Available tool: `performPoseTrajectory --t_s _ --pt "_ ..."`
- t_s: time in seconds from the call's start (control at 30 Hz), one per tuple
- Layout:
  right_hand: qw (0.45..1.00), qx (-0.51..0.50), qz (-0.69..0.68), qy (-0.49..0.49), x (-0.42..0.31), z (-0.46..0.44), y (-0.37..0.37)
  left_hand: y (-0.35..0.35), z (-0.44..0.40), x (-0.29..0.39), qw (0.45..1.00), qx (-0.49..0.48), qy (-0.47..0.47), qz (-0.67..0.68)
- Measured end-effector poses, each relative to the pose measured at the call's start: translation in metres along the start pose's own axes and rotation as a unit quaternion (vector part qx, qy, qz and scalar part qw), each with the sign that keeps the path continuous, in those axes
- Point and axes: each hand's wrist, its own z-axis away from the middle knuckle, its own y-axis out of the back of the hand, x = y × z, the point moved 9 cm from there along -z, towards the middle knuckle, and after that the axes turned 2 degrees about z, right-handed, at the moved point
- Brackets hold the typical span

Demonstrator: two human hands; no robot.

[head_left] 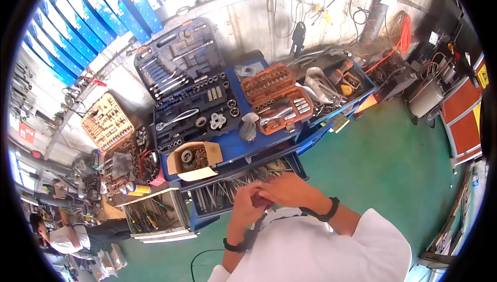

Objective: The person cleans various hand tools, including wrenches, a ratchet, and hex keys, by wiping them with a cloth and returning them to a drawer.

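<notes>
My left hand (247, 209) and my right hand (290, 190) are brought together in front of my chest, above the near edge of an open drawer (209, 202) of wrenches. The fingers of both are curled around something small and dark reddish between them, too hidden to name. Beyond the drawer, the blue workbench (239, 145) carries a cardboard box (211, 152) of small metal parts, a dark socket set case (178, 54) with its lid up, an orange socket case (272, 77) and a crumpled grey cloth (248, 128).
At the left are a yellowish tool case (107, 122), a drawer of screwdrivers (155, 214) and a person (67, 236) in a white shirt. A blue tray (365, 93) of tools juts out at the right. An orange cabinet (461, 121) stands farther right on the green floor.
</notes>
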Motion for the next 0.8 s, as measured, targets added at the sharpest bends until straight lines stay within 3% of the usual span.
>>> performPoseTrajectory --t_s 0.03,0.13,0.17,0.2,0.27,0.3,0.4,0.47,0.63,0.73,0.8 --pt "0.999 -0.035 0.014 0.015 0.000 -0.002 -0.005 0.003 0.001 0.016 0.988 0.037 -0.097 -0.118" --pt "0.995 -0.086 0.010 0.038 0.002 -0.001 -0.004 0.001 0.003 0.031 0.983 0.067 -0.127 -0.117" --pt "0.993 -0.112 -0.010 0.048 0.002 -0.001 -0.005 -0.001 0.003 0.018 0.997 0.064 -0.045 0.011" --pt "0.993 -0.109 -0.005 0.051 0.004 -0.001 0.000 -0.002 0.001 0.022 0.996 0.067 -0.051 0.010" --pt "0.995 -0.079 -0.040 0.042 0.008 0.001 0.014 -0.016 -0.003 0.008 0.987 0.016 0.053 0.150" --pt "0.995 -0.079 -0.037 0.045 0.008 0.003 0.022 -0.017 -0.003 0.000 0.987 0.019 0.049 0.151" --pt "0.998 -0.007 -0.065 0.008 0.013 0.013 0.050 -0.031 -0.005 -0.006 0.999 -0.025 0.014 0.035" --pt "0.993 -0.024 -0.111 0.018 0.015 0.017 0.038 -0.036 -0.012 0.048 0.985 -0.013 -0.098 -0.142" --pt "0.996 -0.047 -0.069 0.015 0.024 0.029 0.014 -0.028 -0.013 0.042 0.990 0.027 -0.082 -0.112" --pt "0.997 -0.065 -0.032 0.010 0.026 0.032 0.016 -0.032 -0.017 0.038 0.980 0.039 -0.114 -0.159" --pt "0.996 -0.089 0.005 0.001 0.030 0.035 0.016 -0.041 -0.016 0.008 0.994 0.034 -0.066 -0.086"
